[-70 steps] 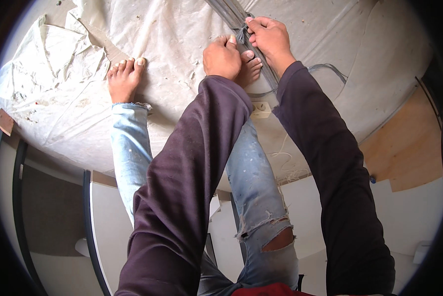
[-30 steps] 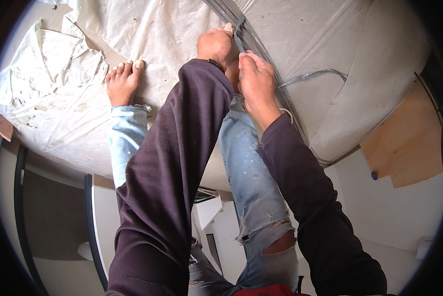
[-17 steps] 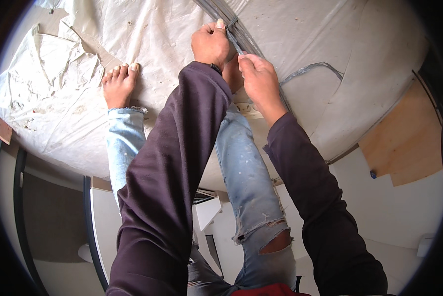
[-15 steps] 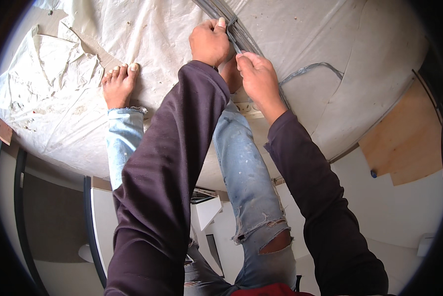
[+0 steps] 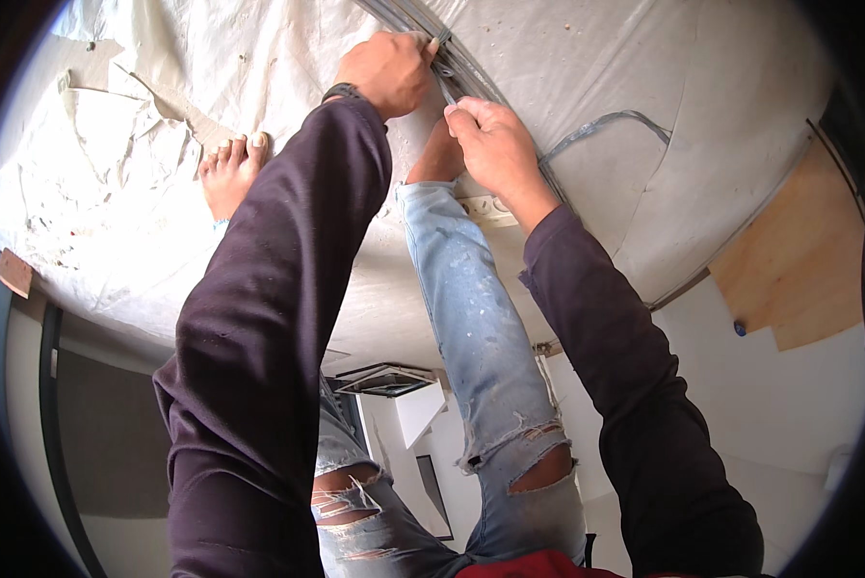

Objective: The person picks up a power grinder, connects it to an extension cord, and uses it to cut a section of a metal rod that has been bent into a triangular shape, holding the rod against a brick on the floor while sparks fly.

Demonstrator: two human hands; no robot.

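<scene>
One long grey bundle (image 5: 468, 72), on sheeted floor (image 5: 587, 67); right hand (image 5: 495, 144), grip pinched on grey strip (image 5: 448, 93); left hand (image 5: 389, 72), curled alongside, hold unclear. Advisable: steady, taut pull.

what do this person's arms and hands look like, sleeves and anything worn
The left sleeve and right sleeve are long, dark purplish-brown and creased. A dark wristband shows on the left wrist. The left hand and right hand are ungloved.
</scene>
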